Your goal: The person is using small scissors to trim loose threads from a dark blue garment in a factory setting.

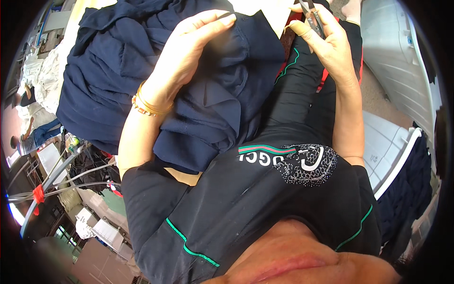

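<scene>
I see navy cloth (113, 94) heaped left of the legs (293, 104): likely soft, limp, heavy in bulk; best pinched by an edge, as left hand (196, 40) does. Right hand (329, 45) holds snips (312, 20).

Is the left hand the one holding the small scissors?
No, the small scissors are in the right hand, while the left hand is at the navy cloth.

On the black shirt (217, 208) we see bold white lettering (264, 160) beside a green-and-red stripe (265, 150), and a larger white character (313, 161) amid silvery dots. Small dark marks (373, 157) stand on a white bin (380, 137); we cannot make them out.
</scene>
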Demonstrator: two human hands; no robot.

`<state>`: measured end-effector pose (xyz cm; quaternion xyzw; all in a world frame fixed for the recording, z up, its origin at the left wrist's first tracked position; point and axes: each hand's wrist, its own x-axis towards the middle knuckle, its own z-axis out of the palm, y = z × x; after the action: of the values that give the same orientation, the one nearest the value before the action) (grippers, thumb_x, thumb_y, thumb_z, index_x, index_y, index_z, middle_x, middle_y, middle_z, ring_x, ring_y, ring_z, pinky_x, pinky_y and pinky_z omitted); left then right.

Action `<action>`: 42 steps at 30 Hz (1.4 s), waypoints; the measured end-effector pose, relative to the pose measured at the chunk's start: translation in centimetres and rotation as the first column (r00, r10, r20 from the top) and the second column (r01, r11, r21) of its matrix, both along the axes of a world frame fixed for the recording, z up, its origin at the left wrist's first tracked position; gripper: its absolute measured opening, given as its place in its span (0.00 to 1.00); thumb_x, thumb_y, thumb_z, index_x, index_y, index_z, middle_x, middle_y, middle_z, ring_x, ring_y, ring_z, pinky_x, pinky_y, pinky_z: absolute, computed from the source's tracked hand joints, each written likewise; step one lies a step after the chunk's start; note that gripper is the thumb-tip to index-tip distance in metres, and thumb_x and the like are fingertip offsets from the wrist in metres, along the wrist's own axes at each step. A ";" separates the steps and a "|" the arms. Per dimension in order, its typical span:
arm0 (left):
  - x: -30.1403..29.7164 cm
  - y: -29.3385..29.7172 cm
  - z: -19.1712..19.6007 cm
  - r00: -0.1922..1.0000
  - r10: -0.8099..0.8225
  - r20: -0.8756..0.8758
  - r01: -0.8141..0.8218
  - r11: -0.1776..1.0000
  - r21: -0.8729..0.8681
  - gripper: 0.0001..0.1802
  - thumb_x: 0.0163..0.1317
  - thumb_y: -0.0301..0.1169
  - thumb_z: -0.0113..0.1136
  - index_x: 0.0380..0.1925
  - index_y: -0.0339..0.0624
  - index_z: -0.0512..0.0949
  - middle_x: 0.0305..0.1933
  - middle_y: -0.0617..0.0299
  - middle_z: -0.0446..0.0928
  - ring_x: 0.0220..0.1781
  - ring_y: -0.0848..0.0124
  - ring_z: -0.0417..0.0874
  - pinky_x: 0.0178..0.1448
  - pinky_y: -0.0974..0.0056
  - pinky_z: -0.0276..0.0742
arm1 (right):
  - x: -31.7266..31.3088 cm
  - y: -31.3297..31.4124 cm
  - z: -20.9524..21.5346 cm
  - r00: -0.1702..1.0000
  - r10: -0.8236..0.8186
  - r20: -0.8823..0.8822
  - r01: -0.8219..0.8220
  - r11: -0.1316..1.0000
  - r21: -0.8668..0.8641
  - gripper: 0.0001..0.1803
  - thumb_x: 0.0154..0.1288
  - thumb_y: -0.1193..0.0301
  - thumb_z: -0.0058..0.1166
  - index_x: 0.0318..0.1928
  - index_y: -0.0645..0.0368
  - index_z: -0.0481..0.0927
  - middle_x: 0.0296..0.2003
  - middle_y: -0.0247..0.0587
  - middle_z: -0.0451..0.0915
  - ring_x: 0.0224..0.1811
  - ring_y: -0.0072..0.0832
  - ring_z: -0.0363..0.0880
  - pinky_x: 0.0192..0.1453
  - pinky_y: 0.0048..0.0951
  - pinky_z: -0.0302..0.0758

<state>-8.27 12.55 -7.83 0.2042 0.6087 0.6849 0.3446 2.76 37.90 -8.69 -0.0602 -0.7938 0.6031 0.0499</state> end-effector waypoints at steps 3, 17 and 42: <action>0.2 -0.2 -0.5 1.000 0.004 0.002 -0.004 1.000 0.007 0.13 0.67 0.30 0.59 0.47 0.36 0.81 0.44 0.65 0.83 0.45 0.80 0.80 0.53 0.76 0.70 | 0.0 -2.8 1.2 0.989 0.021 -0.147 -0.031 0.998 -0.062 0.23 0.65 0.71 0.63 0.58 0.66 0.74 0.39 0.28 0.76 0.35 0.14 0.68 0.38 0.20 0.68; 0.4 -0.5 0.0 0.998 -0.036 0.053 0.036 0.999 0.002 0.13 0.66 0.28 0.59 0.49 0.36 0.81 0.49 0.61 0.83 0.53 0.75 0.80 0.64 0.71 0.68 | -0.1 -3.7 -1.2 0.928 0.198 -0.316 -0.048 0.904 0.425 0.25 0.58 0.70 0.68 0.56 0.60 0.79 0.36 0.33 0.79 0.34 0.18 0.73 0.40 0.19 0.72; 0.5 -0.3 0.0 0.997 -0.078 -0.015 0.078 0.997 0.002 0.13 0.68 0.29 0.58 0.49 0.35 0.81 0.47 0.63 0.83 0.50 0.77 0.80 0.61 0.73 0.68 | -1.4 -5.6 -1.1 0.959 0.056 -0.279 -0.068 0.997 -0.033 0.16 0.62 0.73 0.65 0.50 0.64 0.82 0.37 0.34 0.85 0.39 0.19 0.81 0.46 0.21 0.76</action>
<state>-7.74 12.23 -7.88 0.2333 0.6019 0.6701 0.3664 1.41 32.34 -9.79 0.0489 -0.7674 0.6236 0.1407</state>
